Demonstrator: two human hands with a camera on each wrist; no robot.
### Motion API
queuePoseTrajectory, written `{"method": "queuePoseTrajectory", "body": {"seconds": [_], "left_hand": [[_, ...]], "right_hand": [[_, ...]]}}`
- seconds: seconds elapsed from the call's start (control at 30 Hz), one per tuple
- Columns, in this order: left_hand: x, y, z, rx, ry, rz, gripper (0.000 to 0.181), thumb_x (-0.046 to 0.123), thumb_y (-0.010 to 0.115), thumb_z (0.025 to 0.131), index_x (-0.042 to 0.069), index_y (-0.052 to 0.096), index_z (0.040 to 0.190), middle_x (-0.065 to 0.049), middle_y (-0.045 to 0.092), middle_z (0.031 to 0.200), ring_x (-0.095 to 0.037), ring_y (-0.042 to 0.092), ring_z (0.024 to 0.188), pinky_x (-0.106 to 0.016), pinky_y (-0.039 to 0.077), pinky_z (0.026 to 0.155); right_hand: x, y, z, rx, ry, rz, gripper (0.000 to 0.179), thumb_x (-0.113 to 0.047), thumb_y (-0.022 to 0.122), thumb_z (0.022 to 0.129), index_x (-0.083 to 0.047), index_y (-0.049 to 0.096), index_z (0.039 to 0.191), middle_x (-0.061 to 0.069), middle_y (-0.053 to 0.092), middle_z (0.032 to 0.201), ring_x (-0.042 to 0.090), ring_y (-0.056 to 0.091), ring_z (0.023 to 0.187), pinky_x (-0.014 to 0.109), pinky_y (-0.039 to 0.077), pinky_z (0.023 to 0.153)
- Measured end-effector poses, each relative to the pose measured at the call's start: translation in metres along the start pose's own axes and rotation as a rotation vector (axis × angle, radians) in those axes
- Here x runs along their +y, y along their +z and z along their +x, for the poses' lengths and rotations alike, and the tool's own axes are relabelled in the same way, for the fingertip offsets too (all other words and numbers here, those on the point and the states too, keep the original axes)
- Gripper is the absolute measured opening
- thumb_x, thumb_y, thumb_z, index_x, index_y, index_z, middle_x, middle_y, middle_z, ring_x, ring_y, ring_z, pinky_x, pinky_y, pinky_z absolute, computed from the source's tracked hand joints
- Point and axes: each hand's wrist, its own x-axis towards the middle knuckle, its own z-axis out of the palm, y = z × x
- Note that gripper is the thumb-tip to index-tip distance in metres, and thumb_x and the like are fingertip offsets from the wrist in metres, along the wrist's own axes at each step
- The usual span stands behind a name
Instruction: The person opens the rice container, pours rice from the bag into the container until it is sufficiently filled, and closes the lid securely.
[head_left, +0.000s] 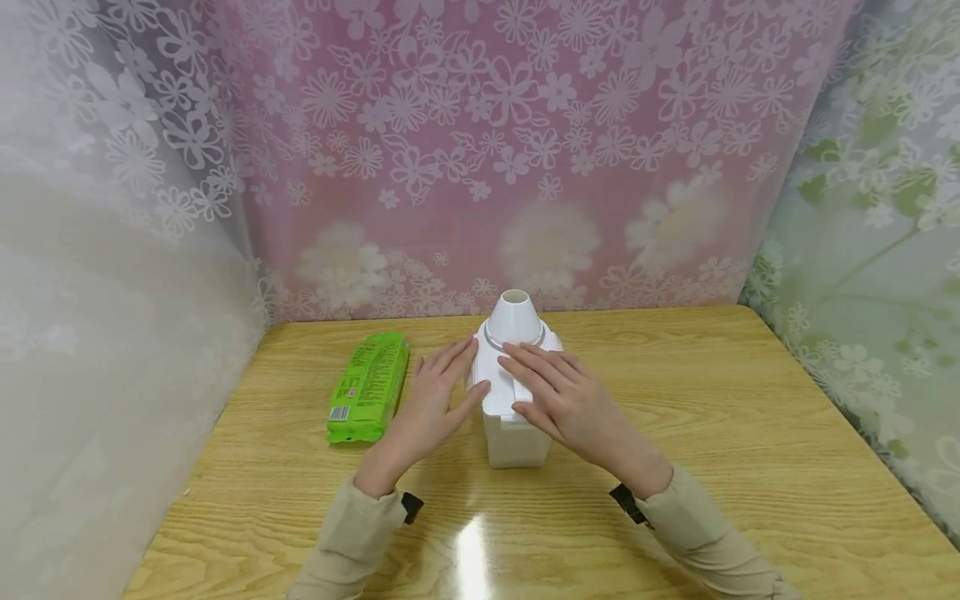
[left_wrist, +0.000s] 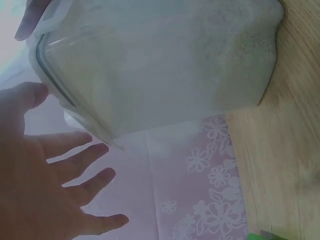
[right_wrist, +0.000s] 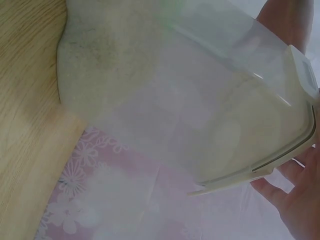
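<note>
A translucent plastic storage container (head_left: 517, 446) stands upright on the table, with a white lid (head_left: 493, 398) on top. From the lid's far part rises a white cone-shaped piece (head_left: 514, 321) with a round opening. My left hand (head_left: 431, 396) is at the lid's left edge, fingers extended and thumb near the front. Over the lid's right side lies my right hand (head_left: 573, 404), its fingers fairly straight. The left wrist view shows the container's side (left_wrist: 165, 65) beside my spread left fingers (left_wrist: 92, 185). Pale contents appear low in the container (right_wrist: 110, 65) in the right wrist view.
A bright green printed packet (head_left: 367, 387) lies on the wooden table (head_left: 712, 392), left of my left hand. Flowered curtains (head_left: 510, 167) hang behind the table and along both sides.
</note>
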Motion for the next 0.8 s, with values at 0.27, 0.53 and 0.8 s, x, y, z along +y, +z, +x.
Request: {"method": "queuePoseTrajectory", "body": {"seconds": [0.27,0.53,0.8], "left_hand": [[0.001,-0.009,-0.001,0.172,-0.018,0.037,0.044,0.037,0.060,0.102,0.005,0.062,0.133,-0.013,0.064,0.132,-0.034,0.057,0.127,-0.057,0.040,0.109],[0.005,-0.005,-0.002,0.176,-0.066,0.175,0.037,0.045,0.055,0.104,0.011,0.066,0.096,-0.005,0.067,0.091,-0.020,0.064,0.075,-0.035,0.053,0.067],[0.014,0.004,-0.006,0.105,-0.068,0.373,0.052,0.068,0.048,0.097,0.018,0.056,0.086,0.004,0.053,0.080,-0.017,0.054,0.069,-0.031,0.044,0.062]], "right_hand": [[-0.001,0.002,0.000,0.038,-0.006,0.016,0.058,-0.046,0.032,0.111,-0.005,0.056,0.144,0.010,0.056,0.147,0.028,0.055,0.132,0.046,0.048,0.102],[-0.001,0.003,-0.001,0.030,0.008,0.034,0.058,-0.045,0.032,0.111,-0.004,0.054,0.145,0.011,0.054,0.149,0.029,0.052,0.135,0.046,0.045,0.105],[-0.002,0.004,-0.002,0.018,0.018,0.033,0.058,-0.046,0.031,0.111,-0.005,0.053,0.146,0.011,0.052,0.150,0.029,0.050,0.137,0.046,0.044,0.107]]}}
